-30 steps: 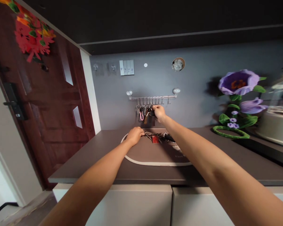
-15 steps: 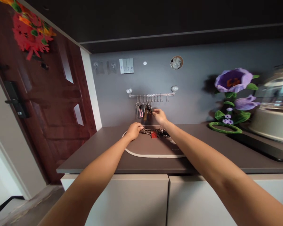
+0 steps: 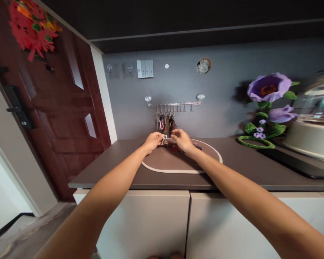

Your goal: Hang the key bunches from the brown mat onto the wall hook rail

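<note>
at counter [image 3: 240,169], below hook rail [image 3: 175,104], key ring [image 3: 165,137] is pinched by left hand [image 3: 152,142]; right hand [image 3: 182,141] is held partly open, seemingly empty.

Small item [image 3: 165,137], left hand [image 3: 153,141]: partly hidden by fingers [image 3: 159,135], too small to be identified. Mat [image 3: 167,164]: partly covered by right arm [image 3: 232,183]. Appliance [image 3: 310,138]: cut off by right edge. Wall switch [image 3: 145,69]: lettering cannot be read.
</note>
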`<state>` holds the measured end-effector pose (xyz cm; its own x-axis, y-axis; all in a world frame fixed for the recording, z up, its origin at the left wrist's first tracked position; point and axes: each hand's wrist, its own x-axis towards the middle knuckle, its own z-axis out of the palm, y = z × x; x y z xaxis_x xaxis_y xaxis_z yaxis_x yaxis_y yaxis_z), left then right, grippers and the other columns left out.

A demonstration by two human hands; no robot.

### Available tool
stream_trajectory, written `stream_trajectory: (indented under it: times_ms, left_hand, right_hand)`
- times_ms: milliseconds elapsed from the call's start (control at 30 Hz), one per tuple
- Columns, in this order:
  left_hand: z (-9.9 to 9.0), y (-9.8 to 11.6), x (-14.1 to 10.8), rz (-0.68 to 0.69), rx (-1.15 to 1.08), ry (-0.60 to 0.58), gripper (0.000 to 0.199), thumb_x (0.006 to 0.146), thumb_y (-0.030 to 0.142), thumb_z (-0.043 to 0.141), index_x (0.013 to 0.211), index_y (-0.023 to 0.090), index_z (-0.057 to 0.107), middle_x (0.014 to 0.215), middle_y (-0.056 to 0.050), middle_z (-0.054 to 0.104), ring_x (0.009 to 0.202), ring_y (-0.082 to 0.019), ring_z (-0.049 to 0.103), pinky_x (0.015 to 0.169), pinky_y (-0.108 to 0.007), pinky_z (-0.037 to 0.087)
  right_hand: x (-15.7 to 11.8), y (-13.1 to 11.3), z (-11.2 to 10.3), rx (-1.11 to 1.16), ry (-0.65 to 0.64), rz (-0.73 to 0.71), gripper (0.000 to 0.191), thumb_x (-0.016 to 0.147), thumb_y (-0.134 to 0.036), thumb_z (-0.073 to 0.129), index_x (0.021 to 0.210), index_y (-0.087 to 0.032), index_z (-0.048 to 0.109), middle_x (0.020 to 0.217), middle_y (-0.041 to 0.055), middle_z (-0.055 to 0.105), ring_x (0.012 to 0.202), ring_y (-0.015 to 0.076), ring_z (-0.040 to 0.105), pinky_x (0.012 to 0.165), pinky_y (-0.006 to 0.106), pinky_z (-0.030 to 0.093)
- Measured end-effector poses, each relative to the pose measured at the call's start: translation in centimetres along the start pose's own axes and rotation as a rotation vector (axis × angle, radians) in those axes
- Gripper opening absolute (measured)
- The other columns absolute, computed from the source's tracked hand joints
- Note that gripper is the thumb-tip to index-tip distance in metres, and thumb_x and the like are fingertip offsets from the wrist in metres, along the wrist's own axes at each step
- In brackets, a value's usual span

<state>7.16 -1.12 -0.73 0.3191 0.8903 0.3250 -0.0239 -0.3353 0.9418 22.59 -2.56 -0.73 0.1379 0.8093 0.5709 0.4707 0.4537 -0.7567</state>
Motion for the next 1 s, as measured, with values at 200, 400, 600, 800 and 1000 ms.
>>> stream_trajectory:
  times_ms: [200, 400, 600, 800, 1000]
  left_hand:
    - [0.4, 0.6, -0.1, -0.048, -0.211, 0.001, 0.01, 0.078, 0.019, 0.053, 0.076, 0.009, 0.053, 0.067, -0.002, 0.06, 0.062, -0.007, 0.057, 0.075, -0.03, 0.048]
    - [0.5, 1.1, 0.0, -0.04, -0.303, 0.042, 0.008, 0.077, 0.016, 0.054, 0.074, 0.009, 0.052, 0.068, -0.002, 0.059, 0.061, -0.006, 0.057, 0.076, -0.031, 0.049]
    - [0.3, 1.1, 0.0, -0.033, -0.298, 0.05, 0.008, 0.077, 0.017, 0.054, 0.076, 0.009, 0.053, 0.07, -0.003, 0.06, 0.063, -0.007, 0.058, 0.075, -0.031, 0.05]
    - [0.0, 0.8, 0.3, -0.041, -0.338, 0.056, 0.009, 0.075, 0.018, 0.056, 0.075, 0.009, 0.053, 0.073, -0.005, 0.062, 0.063, -0.009, 0.06, 0.074, -0.034, 0.05]
    - [-0.1, 1.1, 0.2, -0.093, -0.341, 0.095, 0.006, 0.075, 0.014, 0.055, 0.072, 0.009, 0.054, 0.071, -0.006, 0.061, 0.062, -0.009, 0.059, 0.066, -0.028, 0.05]
  right_hand:
    - [-1.4, -1.4, 0.3, -0.171, -0.098, -0.229, 0.015, 0.073, -0.032, 0.05, 0.077, -0.018, 0.052, 0.077, 0.0016, 0.058, 0.071, 0.0125, 0.052, 0.069, 0.026, 0.039]
    - [-1.5, -1.4, 0.4, -0.26, -0.083, -0.32, 0.015, 0.073, -0.033, 0.05, 0.074, -0.018, 0.051, 0.073, 0.0014, 0.055, 0.068, 0.0129, 0.048, 0.067, 0.026, 0.037]
    - [-1.1, -1.0, 0.5, -0.283, -0.083, -0.379, 0.011, 0.076, -0.029, 0.046, 0.075, -0.019, 0.052, 0.074, 0.0025, 0.054, 0.07, 0.0139, 0.048, 0.068, 0.026, 0.036]
    - [-0.6, -1.0, 0.1, -0.276, -0.056, -0.417, 0.011, 0.077, -0.026, 0.046, 0.075, -0.019, 0.054, 0.074, 0.0036, 0.055, 0.072, 0.0152, 0.048, 0.069, 0.027, 0.036]
    - [-0.3, -0.9, -0.1, -0.213, -0.034, -0.386, 0.012, 0.077, -0.027, 0.046, 0.073, -0.019, 0.055, 0.075, 0.0039, 0.056, 0.075, 0.0151, 0.05, 0.071, 0.026, 0.036]
